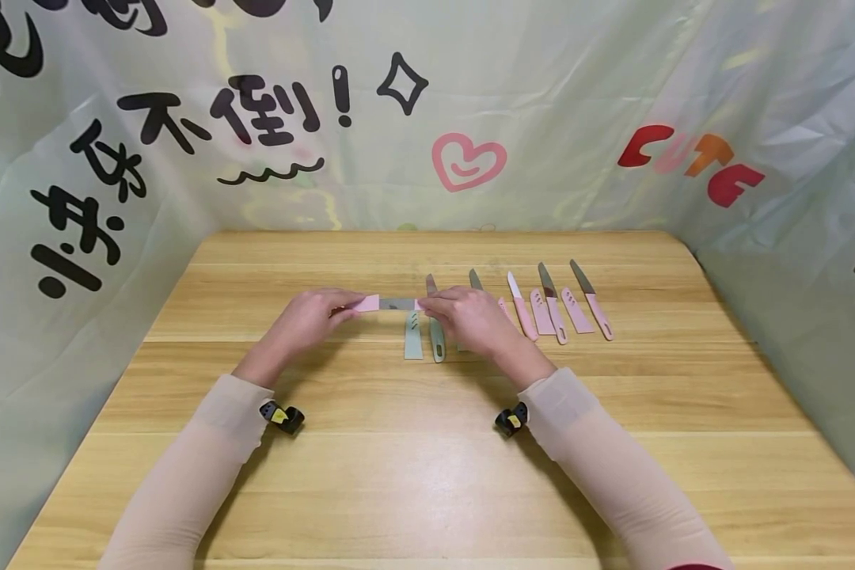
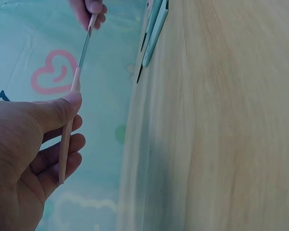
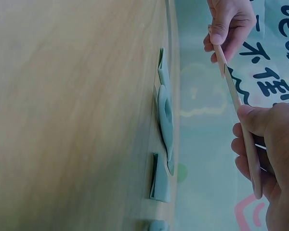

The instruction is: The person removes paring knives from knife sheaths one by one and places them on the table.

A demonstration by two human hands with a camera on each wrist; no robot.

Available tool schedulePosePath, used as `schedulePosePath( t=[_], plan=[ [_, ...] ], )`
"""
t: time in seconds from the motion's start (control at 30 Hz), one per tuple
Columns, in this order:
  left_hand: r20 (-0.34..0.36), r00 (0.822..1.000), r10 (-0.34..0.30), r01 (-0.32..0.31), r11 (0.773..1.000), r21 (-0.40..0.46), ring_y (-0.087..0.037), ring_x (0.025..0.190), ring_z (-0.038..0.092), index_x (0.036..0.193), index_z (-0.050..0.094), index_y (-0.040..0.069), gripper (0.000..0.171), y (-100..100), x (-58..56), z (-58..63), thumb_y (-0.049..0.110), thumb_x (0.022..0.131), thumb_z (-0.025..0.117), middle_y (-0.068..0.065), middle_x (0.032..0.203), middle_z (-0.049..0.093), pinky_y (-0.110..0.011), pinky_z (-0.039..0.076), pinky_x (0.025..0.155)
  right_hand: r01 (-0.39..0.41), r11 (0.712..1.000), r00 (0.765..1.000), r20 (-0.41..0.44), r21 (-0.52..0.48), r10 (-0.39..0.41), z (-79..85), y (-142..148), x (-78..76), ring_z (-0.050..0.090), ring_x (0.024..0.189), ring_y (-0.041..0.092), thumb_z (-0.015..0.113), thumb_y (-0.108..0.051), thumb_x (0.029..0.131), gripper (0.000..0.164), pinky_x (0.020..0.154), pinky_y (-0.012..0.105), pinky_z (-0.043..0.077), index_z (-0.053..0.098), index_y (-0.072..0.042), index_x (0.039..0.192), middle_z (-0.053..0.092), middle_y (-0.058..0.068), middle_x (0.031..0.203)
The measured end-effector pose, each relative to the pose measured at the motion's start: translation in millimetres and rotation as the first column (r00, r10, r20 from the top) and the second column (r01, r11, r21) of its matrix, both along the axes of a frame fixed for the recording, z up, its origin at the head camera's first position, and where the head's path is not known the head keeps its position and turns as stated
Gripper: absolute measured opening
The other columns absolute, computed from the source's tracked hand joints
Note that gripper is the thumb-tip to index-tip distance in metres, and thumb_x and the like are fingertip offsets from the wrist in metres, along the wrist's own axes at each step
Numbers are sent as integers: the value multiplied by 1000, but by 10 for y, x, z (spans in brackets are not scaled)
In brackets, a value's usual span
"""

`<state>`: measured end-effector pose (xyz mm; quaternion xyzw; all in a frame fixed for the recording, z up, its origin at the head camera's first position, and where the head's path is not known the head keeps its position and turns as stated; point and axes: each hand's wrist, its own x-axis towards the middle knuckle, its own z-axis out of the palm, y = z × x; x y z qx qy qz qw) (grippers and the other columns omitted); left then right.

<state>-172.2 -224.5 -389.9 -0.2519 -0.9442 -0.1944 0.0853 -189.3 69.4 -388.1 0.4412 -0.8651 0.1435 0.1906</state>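
Above the table, my left hand [image 1: 317, 313] pinches a pink blade sheath [image 1: 366, 303] between thumb and fingers. Level with it, my right hand [image 1: 470, 317] grips the pink handle [image 3: 252, 159] of a small knife. Its grey blade [image 1: 397, 304] points left and meets the sheath's mouth; how far the tip reaches inside is hidden. Just below the held knife lie a green sheath [image 1: 413, 336] and a green-handled knife [image 1: 438, 340]. Another dark-bladed knife [image 1: 475, 279] is mostly covered by my right hand.
To the right, a row of pink knives and sheaths lies on the wooden table [image 1: 399, 475]: a light-bladed knife [image 1: 522, 311], a sheath [image 1: 541, 313], a dark-bladed knife [image 1: 553, 309], another sheath [image 1: 577, 311] and an outermost knife [image 1: 594, 303]. A printed curtain [image 1: 541, 95] hangs behind.
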Motion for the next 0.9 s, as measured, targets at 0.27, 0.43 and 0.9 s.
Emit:
schedulePosePath(
  t=[0.27, 0.43, 0.9],
  plan=[
    [-5, 1000, 9, -9, 1000, 5, -31, 111, 63, 127, 67, 10, 38, -63, -12, -2, 21, 91, 71, -11, 121, 67, -48, 51, 95, 15, 1000, 1000, -4, 0, -15, 20, 10, 16, 69, 99, 22, 70, -13, 92, 25, 83, 38, 58, 73, -12, 117, 72, 4, 109],
    [5, 1000, 31, -31, 999, 10, -31, 111, 63, 127, 67, 11, 38, -104, -11, -2, 22, 91, 72, -11, 122, 67, -49, 51, 95, 28, 1000, 1000, -4, -4, -28, 13, 11, 14, 68, 100, 21, 70, -13, 92, 26, 84, 37, 58, 73, -12, 117, 72, 4, 110],
    [-5, 998, 64, -64, 998, -26, -35, 114, 61, 128, 66, 9, 38, -254, 10, -9, 21, 92, 70, -14, 124, 65, -51, 48, 98, 65, 998, 998, 15, 7, -65, 19, -14, 11, 68, 102, 21, 69, -16, 94, 26, 84, 38, 57, 73, -13, 119, 71, 3, 114]
  ],
)
